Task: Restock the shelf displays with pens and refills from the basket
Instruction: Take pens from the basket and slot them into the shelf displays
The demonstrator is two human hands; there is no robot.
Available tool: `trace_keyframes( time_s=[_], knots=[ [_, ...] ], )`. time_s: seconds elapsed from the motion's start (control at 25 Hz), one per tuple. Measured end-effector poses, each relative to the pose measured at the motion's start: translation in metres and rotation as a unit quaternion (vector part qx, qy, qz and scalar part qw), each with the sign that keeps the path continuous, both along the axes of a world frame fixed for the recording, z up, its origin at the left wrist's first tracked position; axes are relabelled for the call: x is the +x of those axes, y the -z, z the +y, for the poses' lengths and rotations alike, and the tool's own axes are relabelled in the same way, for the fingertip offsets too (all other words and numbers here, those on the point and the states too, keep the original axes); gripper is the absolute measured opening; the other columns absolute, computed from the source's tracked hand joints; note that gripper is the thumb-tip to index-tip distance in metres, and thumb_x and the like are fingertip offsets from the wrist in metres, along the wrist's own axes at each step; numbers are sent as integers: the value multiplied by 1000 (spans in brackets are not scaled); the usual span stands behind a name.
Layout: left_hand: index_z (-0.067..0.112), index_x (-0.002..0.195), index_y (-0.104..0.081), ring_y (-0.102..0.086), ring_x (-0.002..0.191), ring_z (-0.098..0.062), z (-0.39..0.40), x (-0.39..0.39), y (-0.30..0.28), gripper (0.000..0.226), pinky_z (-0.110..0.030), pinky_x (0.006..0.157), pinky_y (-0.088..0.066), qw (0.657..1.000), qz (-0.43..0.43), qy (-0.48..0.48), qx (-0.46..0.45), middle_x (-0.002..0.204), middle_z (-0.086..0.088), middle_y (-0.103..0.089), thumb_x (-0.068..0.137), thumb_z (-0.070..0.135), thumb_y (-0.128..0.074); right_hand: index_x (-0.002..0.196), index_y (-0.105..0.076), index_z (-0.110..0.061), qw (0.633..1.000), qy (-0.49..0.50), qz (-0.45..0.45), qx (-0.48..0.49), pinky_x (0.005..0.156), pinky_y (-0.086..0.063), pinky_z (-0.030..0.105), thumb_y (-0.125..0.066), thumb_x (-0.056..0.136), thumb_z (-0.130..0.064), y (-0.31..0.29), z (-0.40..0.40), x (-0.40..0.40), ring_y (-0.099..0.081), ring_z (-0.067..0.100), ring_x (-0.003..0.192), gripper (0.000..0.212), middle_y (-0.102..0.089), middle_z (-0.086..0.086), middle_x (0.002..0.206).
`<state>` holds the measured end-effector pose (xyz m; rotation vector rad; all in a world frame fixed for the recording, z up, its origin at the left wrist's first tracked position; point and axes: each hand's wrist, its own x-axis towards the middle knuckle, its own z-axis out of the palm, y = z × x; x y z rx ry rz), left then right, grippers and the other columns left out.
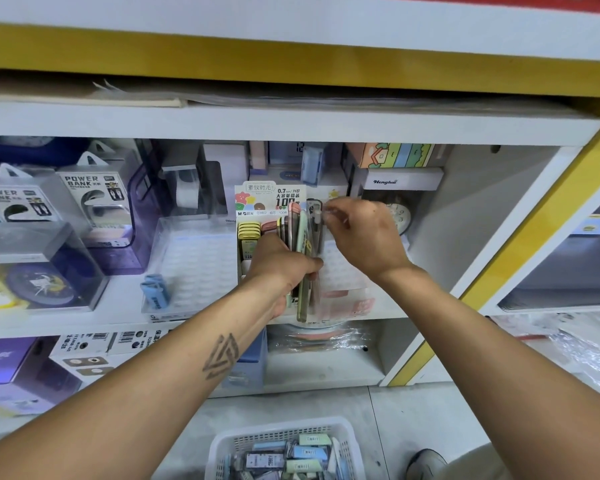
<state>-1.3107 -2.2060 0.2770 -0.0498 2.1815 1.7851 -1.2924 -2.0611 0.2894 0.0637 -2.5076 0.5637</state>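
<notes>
Left hand: a bundle of pens [300, 258] is gripped upright by the left hand [284, 268], the fingers curled round the middle of the bundle, in front of the shelf [291, 123].
Right hand: the right hand [364, 233] is raised beside the top of the bundle; a single clear-wrapped pen [316, 220] is pinched at its upper end between thumb and fingertips.
Pens: pale green, pink and dark barrels are seen in the bundle, their lower ends hanging below the fist.
Display box: a card display box [257, 216] printed with "0.7 mm HB" is stood on the shelf just behind the bundle; yellow packs [248, 230] are held in its left part.
Trays: a clear dimpled tray [194, 258] is set to the left of the display box, with a blue item [155, 291] at its front corner; another clear tray [340, 271] is partly hidden under the right wrist.
Basket: a white perforated basket [284, 448] is placed on the floor below, filled with small pastel refill boxes [309, 452].
Other stock: power bank boxes [90, 199] are stacked at the left of the shelf.
</notes>
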Motion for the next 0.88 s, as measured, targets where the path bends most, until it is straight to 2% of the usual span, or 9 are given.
trace_keyframes(
  time_s=[0.12,0.2,0.28,0.36,0.44,0.6,0.72,0.8,0.88],
  knots=[
    [4,92,-71,-73,73,-26,-2,0,-1,26,-29,59,-58,1000,2,-1,6,83,-14,-74,69,-2,-83,85,-68,-11,995,93,-26,30,61,-49,34,-55,91,-12,0,3,14,-63,33,77,15,-69,9,82],
    [4,94,-70,-73,80,-28,-4,1,-2,29,-31,66,-59,1000,-2,3,9,85,-13,-74,69,-2,-84,99,-63,-10,984,172,0,55,64,-46,35,-57,89,-12,0,5,23,-58,33,91,12,-63,11,100],
    [4,100,-68,-72,85,-29,-8,2,-5,36,-29,64,-55,1000,-9,11,13,89,-13,-74,69,-2,-84,116,-55,-8,971,220,-80,43,66,-42,37,-58,88,-8,0,7,27,-55,36,93,28,-59,15,111],
    [3,101,-67,-71,82,-27,-13,1,-9,36,-23,55,-47,1000,-4,19,11,87,-14,-73,68,-3,-82,124,-51,-8,959,222,-175,19,66,-40,36,-53,87,1,3,6,30,-54,37,84,38,-63,20,110],
    [-2,94,-69,-71,73,-27,-20,2,-14,28,-19,50,-45,999,2,25,21,77,-16,-74,69,-7,-79,127,-50,-6,957,209,-198,14,67,-40,35,-48,86,5,8,7,31,-57,41,86,42,-64,23,109],
    [-2,86,-69,-71,71,-32,-37,3,-22,20,-30,64,-57,995,-23,29,89,72,-19,-71,71,-15,-73,127,-52,-6,958,221,-181,25,72,-43,37,-56,91,-6,1,9,32,-61,43,103,37,-62,21,118],
    [-6,89,-68,-70,66,-32,-44,4,-27,21,-37,66,-61,990,-56,31,129,75,-23,-71,72,-17,-72,119,-59,-7,976,198,-78,55,75,-49,37,-60,91,-13,-6,8,29,-59,33,106,28,-62,12,116],
    [-9,93,-68,-71,68,-32,-45,6,-31,22,-41,66,-62,983,-89,44,157,82,-26,-71,73,-17,-71,108,-68,-11,988,141,-47,-41,73,-49,33,-61,92,-12,-15,0,22,-62,23,94,17,-68,6,103],
    [-9,99,-69,-72,76,-34,-46,7,-34,26,-47,71,-61,970,-126,74,192,93,-28,-72,74,-16,-70,98,-73,-14,968,34,-98,-229,67,-52,29,-67,92,-15,-25,-14,17,-64,11,76,9,-72,2,86]
  ],
)
